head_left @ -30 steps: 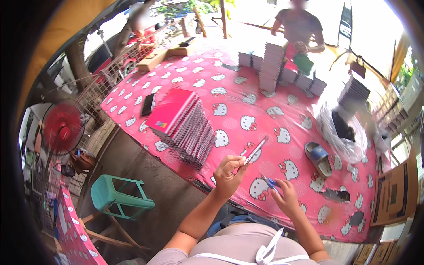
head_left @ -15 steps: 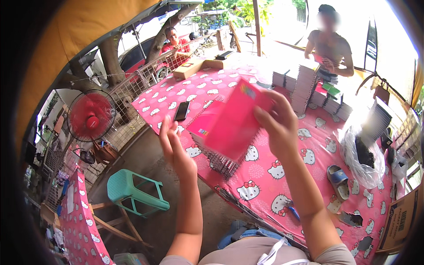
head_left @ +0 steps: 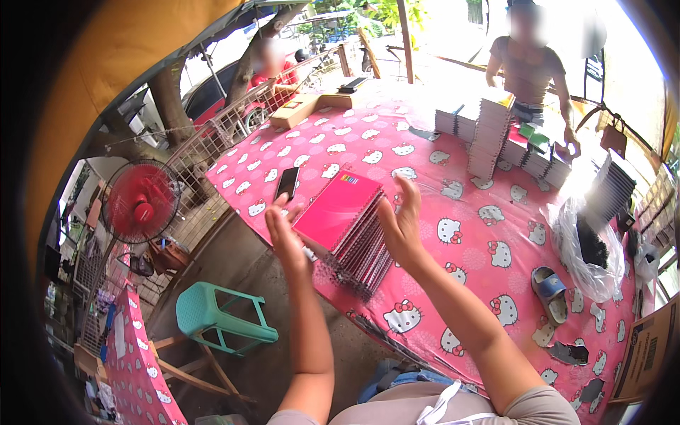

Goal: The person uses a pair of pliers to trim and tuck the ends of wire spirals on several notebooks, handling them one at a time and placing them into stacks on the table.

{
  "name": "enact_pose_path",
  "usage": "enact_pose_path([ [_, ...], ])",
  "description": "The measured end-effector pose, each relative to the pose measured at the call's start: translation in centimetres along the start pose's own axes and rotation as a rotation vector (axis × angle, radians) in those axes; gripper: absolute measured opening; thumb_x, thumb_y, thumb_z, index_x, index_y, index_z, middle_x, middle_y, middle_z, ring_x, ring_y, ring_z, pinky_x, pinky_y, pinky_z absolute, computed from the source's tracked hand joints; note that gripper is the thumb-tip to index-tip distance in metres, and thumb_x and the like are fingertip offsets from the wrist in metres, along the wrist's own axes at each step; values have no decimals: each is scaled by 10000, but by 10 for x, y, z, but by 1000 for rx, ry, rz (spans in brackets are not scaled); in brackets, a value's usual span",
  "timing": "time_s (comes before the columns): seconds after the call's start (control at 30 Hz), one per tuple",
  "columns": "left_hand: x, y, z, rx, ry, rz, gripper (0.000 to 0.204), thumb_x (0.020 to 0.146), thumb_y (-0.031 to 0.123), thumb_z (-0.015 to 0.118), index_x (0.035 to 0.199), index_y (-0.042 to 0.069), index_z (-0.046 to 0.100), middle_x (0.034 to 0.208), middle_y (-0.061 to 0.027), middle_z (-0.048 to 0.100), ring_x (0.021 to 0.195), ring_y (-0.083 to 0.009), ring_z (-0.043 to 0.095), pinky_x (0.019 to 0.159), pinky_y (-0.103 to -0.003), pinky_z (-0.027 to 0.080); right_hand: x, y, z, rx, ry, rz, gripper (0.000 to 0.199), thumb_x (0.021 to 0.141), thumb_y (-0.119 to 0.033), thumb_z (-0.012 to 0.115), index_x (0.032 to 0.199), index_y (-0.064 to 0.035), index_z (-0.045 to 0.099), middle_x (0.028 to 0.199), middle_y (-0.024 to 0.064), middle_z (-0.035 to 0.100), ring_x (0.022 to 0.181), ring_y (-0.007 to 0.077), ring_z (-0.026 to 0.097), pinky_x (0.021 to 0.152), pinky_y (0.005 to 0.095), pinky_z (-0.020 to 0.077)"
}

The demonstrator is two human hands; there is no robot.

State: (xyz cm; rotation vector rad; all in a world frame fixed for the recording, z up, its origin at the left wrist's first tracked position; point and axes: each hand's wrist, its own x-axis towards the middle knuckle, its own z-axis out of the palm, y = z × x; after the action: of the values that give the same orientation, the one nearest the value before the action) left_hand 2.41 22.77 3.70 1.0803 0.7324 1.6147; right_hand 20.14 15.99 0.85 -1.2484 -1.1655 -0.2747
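Neither hand has hold of anything as I read it. My left hand (head_left: 285,237) is spread open, fingers apart, its fingertips just at or over the near left corner of the top pink spiral notebook (head_left: 338,207); I cannot tell whether they touch it. My right hand (head_left: 402,221) is open too, palm turned inward, at the stack's three o'clock side, close to the wire bindings but seemingly apart from them.

The notebook lies cover-up on top of a slanted stack of spiral notebooks (head_left: 360,251), which sits at the table's near left edge, fanned toward six o'clock. That lean is my worry: the lower books overhang the edge of the pink cat-print tablecloth (head_left: 460,234), and a clumsy squeeze from both sides could tip the pile toward the ground by the green plastic stool (head_left: 219,319) at seven o'clock.

The wire coils could also snag on one another, so lifting one book may drag its neighbour along.

A black phone (head_left: 287,183) lies at eleven o'clock of the stack, near enough that a left-hand sweep might knock it. Farther off at one o'clock stand taller notebook piles (head_left: 491,134), with another person behind them.
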Motion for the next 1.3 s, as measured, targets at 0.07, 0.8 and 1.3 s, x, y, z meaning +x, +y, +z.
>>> enact_pose_path([
  [0.07, 13, -6, -23, -68, -148, -136, 572, 979, 534, 363, 1256, 45, 466, 1251, -85, 523, 1097, -220, 527, 934, -397, 424, -58, 18, -29, 330, -203, 534, 611, 956, -394, 479, 1362, 26, 298, 1255, 224, 439, 1192, 294, 433, 1023, 378, 329],
  [0.8, 0, -150, -64, -232, -468, -861, 645, 966, 561, 364, 1376, 64, 373, 1379, -85, 444, 1232, -222, 447, 1038, -401, 343, -156, 34, 16, 465, -276, 1366, 970, 864, -703, 429, 1403, 86, 263, 1429, 287, 300, 1338, 369, 306, 1090, 440, 271],
  [1.3, -10, -190, -21, -162, -552, -883, 657, 968, 554, 363, 1411, 71, 334, 1413, -89, 416, 1258, -217, 427, 1057, -387, 328, -135, 52, -16, 481, -94, 1340, 795, 917, -619, 438, 1283, 85, 388, 1275, 210, 464, 1161, 263, 449, 978, 384, 375],
])
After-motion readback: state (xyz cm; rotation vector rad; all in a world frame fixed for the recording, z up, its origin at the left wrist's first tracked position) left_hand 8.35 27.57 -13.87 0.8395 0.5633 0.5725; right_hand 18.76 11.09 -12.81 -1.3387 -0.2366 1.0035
